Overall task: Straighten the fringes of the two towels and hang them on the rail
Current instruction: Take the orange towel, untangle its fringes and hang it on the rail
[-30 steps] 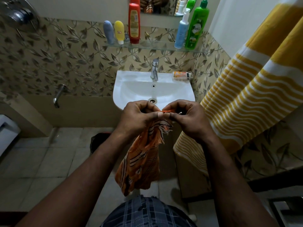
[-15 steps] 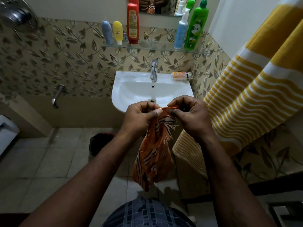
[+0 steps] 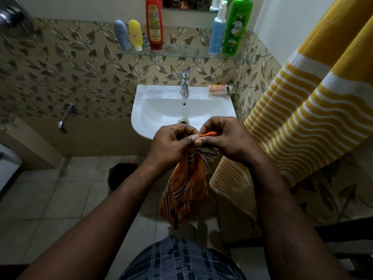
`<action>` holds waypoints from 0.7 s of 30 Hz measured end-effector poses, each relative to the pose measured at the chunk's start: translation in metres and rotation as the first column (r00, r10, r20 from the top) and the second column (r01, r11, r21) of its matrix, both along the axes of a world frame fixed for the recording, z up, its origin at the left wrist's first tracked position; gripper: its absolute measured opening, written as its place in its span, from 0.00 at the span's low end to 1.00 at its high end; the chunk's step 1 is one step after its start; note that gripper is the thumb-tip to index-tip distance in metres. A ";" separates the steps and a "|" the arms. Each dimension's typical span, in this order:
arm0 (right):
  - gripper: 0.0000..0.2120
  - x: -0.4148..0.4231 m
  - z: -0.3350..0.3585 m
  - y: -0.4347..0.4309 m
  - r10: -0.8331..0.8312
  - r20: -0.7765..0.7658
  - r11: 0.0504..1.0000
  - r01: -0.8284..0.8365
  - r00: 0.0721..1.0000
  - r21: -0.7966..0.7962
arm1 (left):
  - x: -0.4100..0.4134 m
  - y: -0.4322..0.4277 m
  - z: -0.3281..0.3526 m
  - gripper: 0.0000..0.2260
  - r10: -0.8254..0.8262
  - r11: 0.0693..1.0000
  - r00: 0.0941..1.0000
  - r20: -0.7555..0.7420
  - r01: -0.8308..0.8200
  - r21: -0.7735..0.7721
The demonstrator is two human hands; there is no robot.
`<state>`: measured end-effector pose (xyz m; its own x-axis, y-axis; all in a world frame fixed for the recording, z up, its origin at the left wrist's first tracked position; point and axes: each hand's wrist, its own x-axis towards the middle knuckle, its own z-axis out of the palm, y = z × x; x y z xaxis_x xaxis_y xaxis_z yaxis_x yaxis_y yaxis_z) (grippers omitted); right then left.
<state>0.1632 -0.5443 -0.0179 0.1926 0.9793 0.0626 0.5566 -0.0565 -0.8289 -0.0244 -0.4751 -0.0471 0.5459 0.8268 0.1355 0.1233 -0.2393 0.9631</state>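
Yellow-and-white striped towel (image 3: 302, 122) fills the right side of the view. Its long axis runs diagonally from upper right to lower left. The upper end leaves the frame, and the lower end hangs beside the orange towel.

White sink (image 3: 139, 118) is mounted on the leaf-patterned wall straight ahead of the person. Above it, a glass shelf (image 3: 181, 54) carries a blue tube, a yellow tube and a red bottle (image 3: 154, 23) at the left. A pale blue pump bottle and a green bottle (image 3: 237, 27) stand at the right.

Orange towel (image 3: 185, 190), with dark and pale stripes, is held in the air in front of the front rim of the sink. It is bunched into a narrow bundle. Its long axis is near vertical: the top end is at the hands and the free end points down toward the tiled floor.

Left hand (image 3: 171, 142) has its fingers curled and pinches the top of the orange towel between thumb and forefinger. Right hand (image 3: 228, 138) also has curled fingers and pinches a short orange section of the top edge. That section runs roughly level between the two hands. The thumb tips touch.

Tap (image 3: 185, 83) stands upright at the rear centre of the sink. A soap box (image 3: 221, 89) lies on the rear right corner of the rim.

Pale fringe (image 3: 207, 158) splays outward and downward just below the right hand.
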 end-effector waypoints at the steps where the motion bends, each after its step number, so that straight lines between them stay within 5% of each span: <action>1: 0.11 0.003 0.000 0.002 0.000 0.041 1.000 0.000 0.999 -0.006 | 0.002 0.001 -0.001 0.04 0.003 1.000 1.000 0.008 -0.003 -0.009; 6: 0.08 0.012 0.000 0.012 -0.034 0.125 0.999 0.029 0.992 0.040 | 0.011 0.004 -0.004 0.04 0.045 0.999 0.998 0.045 -0.044 -0.022; 12: 0.05 0.015 -0.004 0.019 -0.058 0.055 0.989 0.049 0.997 0.143 | 0.017 0.003 -0.015 0.07 0.044 0.998 0.994 0.099 -0.038 -0.058; 21: 0.03 0.002 0.009 0.028 -0.157 0.067 0.950 0.132 0.985 0.284 | 0.018 0.034 -0.028 0.06 -0.078 0.996 0.997 0.019 0.077 0.044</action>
